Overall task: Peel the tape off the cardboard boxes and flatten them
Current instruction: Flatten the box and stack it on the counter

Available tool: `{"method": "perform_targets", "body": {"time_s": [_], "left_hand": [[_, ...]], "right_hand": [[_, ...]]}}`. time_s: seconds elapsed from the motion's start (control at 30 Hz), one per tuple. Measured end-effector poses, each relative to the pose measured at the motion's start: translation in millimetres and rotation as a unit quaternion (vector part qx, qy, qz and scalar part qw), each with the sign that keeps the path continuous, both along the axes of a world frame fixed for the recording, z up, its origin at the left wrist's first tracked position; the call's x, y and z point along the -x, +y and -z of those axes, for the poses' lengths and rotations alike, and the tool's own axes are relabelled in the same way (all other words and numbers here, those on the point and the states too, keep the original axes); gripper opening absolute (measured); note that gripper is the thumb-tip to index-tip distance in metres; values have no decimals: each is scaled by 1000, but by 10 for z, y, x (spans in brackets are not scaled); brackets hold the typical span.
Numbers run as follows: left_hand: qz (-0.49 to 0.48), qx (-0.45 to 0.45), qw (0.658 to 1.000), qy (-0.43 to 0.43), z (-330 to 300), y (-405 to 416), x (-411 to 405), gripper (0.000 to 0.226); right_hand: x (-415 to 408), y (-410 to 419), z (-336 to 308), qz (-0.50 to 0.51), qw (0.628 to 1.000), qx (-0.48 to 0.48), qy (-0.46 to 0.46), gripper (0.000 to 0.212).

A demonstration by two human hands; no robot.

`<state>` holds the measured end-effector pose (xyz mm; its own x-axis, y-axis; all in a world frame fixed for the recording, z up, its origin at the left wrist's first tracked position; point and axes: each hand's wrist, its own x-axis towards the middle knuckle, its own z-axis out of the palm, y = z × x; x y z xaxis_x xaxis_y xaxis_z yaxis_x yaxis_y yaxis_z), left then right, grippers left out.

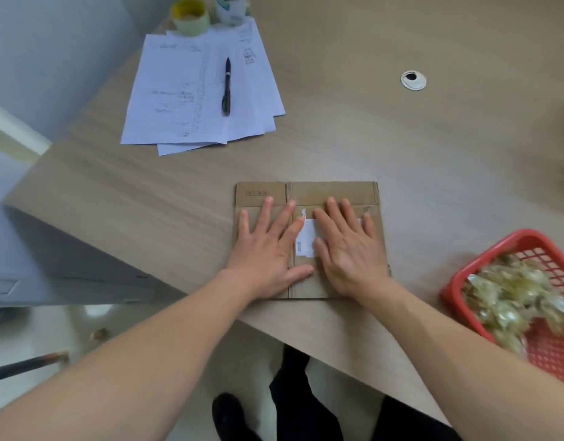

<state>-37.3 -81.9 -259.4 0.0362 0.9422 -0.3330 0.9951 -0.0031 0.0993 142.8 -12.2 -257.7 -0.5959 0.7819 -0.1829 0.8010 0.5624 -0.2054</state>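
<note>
A pale wood-grain surface (401, 148) fills most of the view. A flattened cardboard box (331, 194) lies on it near the front edge, just below centre, with a white label (307, 238) showing between the hands. The left hand (268, 246) and the right hand (350, 249) both press palm-down on the box, side by side, each grip wide with fingers spread flat and holding nothing. At 4 o'clock from the box, a red basket (496, 249) overhangs the surface edge, filled with crumpled clear tape (522, 291). At 11 o'clock, well apart, lies a fanned stack of written papers (178, 97) with a black pen (227, 87) resting on top. Beyond them stand a yellow-green tape roll (191, 15) and a white cup (233, 9). At 1 o'clock sits a round cable grommet (413, 80).
</note>
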Motion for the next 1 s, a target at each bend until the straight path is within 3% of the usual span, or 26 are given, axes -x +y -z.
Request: {"method": "perform_targets", "body": {"time_s": [0.1,0.2,0.27,0.37,0.47,0.67,0.77,1.0], "left_hand": [[-80,2,996,-43,-47,-297,-13,87],[-192,-11,973,-129,-117,-806,42,77],[-277,-60,932,-224,-193,-1033,75,71],[-440,-122,832,-314,-376,-1292,252,74],[-531,-112,755,-368,-495,-1728,633,84],[-578,-165,724,-338,-746,-2864,1297,82],[-613,-205,699,-305,-860,-3443,1504,81],[-718,-279,594,-230,-1099,-4679,1614,79]], "right_hand": [[-71,-175,-91,153,988,13,36,69],[-43,-454,-219,362,925,42,104,71],[9,-629,-272,428,887,86,149,65],[121,-818,-386,500,814,178,237,40],[299,-1098,-457,457,803,260,282,34],[1124,-1816,-763,249,913,227,228,46],[1552,-2176,-879,161,931,226,238,47],[2422,-2956,-1027,-12,944,249,218,61]]}}
